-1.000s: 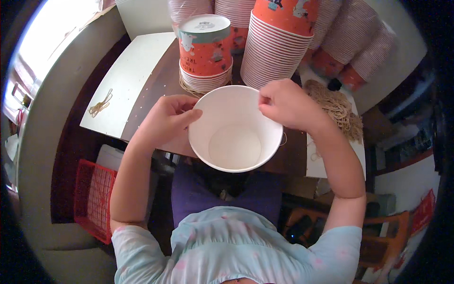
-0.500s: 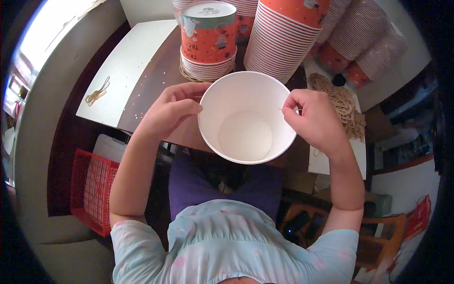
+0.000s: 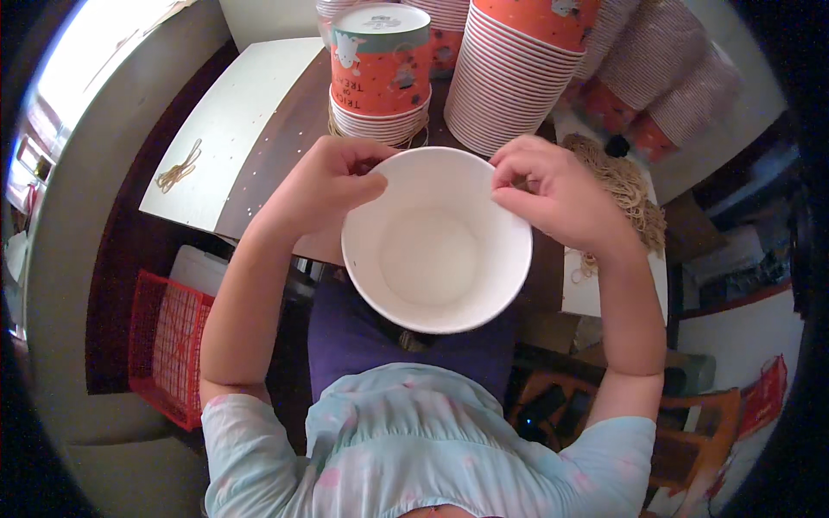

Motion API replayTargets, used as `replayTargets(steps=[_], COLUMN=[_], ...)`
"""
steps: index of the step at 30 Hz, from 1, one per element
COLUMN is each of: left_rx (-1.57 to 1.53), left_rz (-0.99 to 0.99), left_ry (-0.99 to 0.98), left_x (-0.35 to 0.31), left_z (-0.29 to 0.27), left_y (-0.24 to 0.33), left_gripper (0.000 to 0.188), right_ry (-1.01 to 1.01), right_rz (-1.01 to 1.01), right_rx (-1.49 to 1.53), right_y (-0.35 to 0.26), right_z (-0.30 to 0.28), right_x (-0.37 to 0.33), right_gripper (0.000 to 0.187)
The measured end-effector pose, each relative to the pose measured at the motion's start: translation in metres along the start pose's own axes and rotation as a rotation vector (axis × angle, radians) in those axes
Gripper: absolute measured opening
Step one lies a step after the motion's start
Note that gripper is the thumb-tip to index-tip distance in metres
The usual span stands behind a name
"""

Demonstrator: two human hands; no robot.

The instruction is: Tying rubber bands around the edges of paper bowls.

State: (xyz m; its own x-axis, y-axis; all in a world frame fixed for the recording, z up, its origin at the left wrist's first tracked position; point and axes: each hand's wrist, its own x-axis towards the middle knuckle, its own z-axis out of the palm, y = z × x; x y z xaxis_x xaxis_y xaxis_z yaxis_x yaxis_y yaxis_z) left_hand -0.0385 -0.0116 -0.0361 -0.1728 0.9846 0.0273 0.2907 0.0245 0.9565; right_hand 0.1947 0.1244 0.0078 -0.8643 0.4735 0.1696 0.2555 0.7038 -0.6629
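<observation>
A white paper bucket [image 3: 436,259] is held over the table's near edge, its open mouth tipped toward me so that the white inside and round bottom show. My left hand [image 3: 332,181] grips the upper left of its rim, thumb at the inner side and fingers behind. At the upper right of the rim, my right hand [image 3: 544,186] is closed in a pinch with the fingers curled. Whether a cord is between those fingertips is hidden. Just beyond the bucket, upside-down orange printed buckets [image 3: 380,73] stand stacked, with cord loops around their lower rims.
A taller bucket stack [image 3: 514,86] rises behind my right hand, with bagged stacks [image 3: 648,69] farther right. Tan cords [image 3: 626,186] lie piled on the right; a small cord bundle [image 3: 180,167] lies on the left. A red plastic basket [image 3: 168,354] stands low at left, a wooden chair [image 3: 691,440] at lower right.
The bucket has moved a little nearer to me and left. My right hand has shifted up and left along its rim; the cord end it pinched no longer shows.
</observation>
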Motion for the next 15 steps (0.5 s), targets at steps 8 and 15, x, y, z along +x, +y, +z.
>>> replayTargets(steps=[8,15], left_rx=[-0.196,-0.112], left_rz=[-0.049,-0.071], left_ry=[0.094,0.137], left_x=[0.003,-0.029], left_z=[-0.002,0.011], left_y=[0.004,-0.014], left_gripper=[0.031,0.037], right_ry=[0.038,0.228], right_rz=[-0.018,0.008], right_rx=[-0.206,-0.309], right_y=[-0.004,-0.005], right_z=[0.004,0.006], right_x=[0.001,-0.010], right_gripper=[0.012,0.011])
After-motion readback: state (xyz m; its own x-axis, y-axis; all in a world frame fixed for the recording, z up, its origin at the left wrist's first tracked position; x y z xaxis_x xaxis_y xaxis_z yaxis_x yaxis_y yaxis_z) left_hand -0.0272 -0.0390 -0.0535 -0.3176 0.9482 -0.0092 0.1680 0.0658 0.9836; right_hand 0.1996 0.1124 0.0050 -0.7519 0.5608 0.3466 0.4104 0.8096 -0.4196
